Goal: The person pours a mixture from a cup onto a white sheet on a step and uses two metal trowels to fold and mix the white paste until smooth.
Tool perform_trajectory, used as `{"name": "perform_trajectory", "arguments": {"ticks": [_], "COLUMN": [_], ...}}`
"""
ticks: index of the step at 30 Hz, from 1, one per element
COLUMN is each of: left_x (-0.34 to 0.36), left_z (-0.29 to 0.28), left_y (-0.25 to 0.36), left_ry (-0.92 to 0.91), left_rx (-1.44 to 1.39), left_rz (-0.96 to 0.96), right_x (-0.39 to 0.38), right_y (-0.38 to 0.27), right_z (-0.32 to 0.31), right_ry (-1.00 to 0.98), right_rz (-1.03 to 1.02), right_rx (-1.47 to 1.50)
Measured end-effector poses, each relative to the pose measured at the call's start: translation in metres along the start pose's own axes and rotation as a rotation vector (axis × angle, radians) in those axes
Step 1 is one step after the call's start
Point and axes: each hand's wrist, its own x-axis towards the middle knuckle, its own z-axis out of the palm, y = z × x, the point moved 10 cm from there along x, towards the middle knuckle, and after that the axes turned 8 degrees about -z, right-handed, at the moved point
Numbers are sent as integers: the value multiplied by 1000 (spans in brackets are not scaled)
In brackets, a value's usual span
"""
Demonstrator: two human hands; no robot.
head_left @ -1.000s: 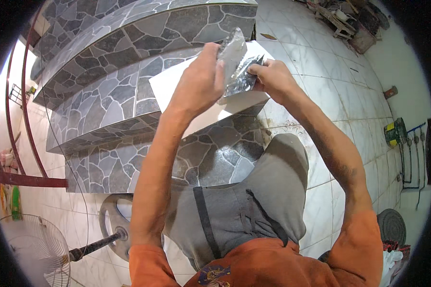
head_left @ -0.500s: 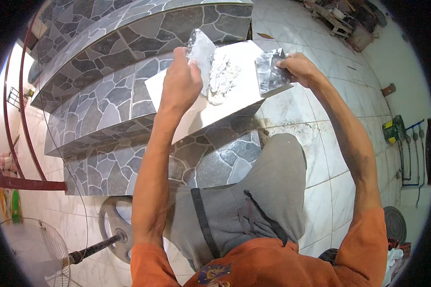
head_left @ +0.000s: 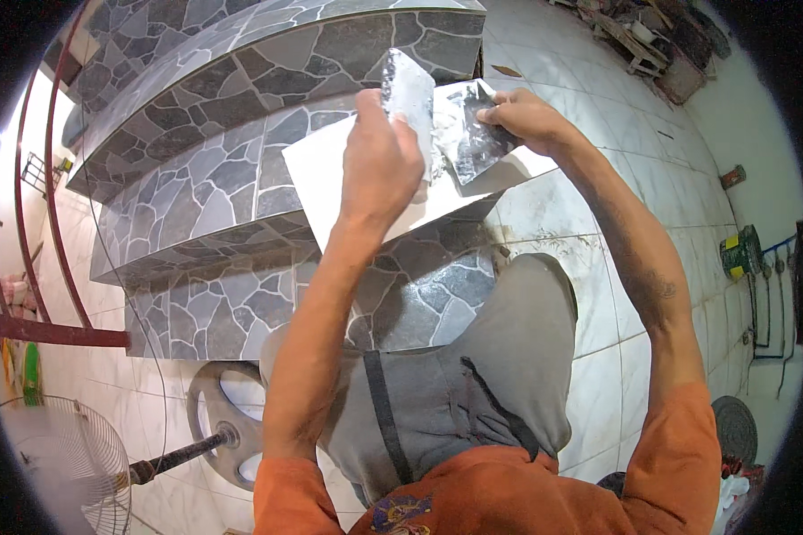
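My left hand (head_left: 382, 165) grips a flat scraper (head_left: 408, 111) coated with pale smears, held tilted over a white board (head_left: 321, 178) lying on the stone-patterned step. Pinched in my right hand (head_left: 531, 120) is a shiny metal putty blade (head_left: 480, 147), smeared white and angled low on the board's right part, just right of the left scraper. White paste shows between the two blades, partly hidden by them.
Grey stone-tiled steps (head_left: 196, 187) rise ahead, with a dark red railing (head_left: 53, 334) at left. A fan (head_left: 62, 455) stands lower left. Marble floor tiles (head_left: 589, 276) run along the right, toward a green container (head_left: 740, 251) and piled clutter (head_left: 651, 45).
The blades were close together, then spread apart showing a patch of paste; now they are close again, the left moved rightward and the right leftward since half a second ago.
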Motion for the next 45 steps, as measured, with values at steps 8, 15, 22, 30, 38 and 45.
{"name": "perform_trajectory", "arguments": {"ticks": [8,15,22,30,38,45], "left_x": [-7,1,-5,-7,-17,-3], "left_z": [27,-15,-44,-42,6,-16], "left_y": [-7,-29,-33,-15,6,-20], "left_ry": [74,71,55,-34,-47,20], "left_rx": [175,165,82,75,77,199], "left_rz": [11,-76,-72,11,84,-32], "right_x": [-14,-22,-35,-34,-35,-10], "right_y": [-45,-21,54,26,-49,-37], "right_z": [17,-26,-2,34,45,1], "right_ry": [6,12,72,202,-8,-6], "right_rz": [-150,-51,176,36,-158,-148], "right_rx": [46,56,65,269,189,-7]}}
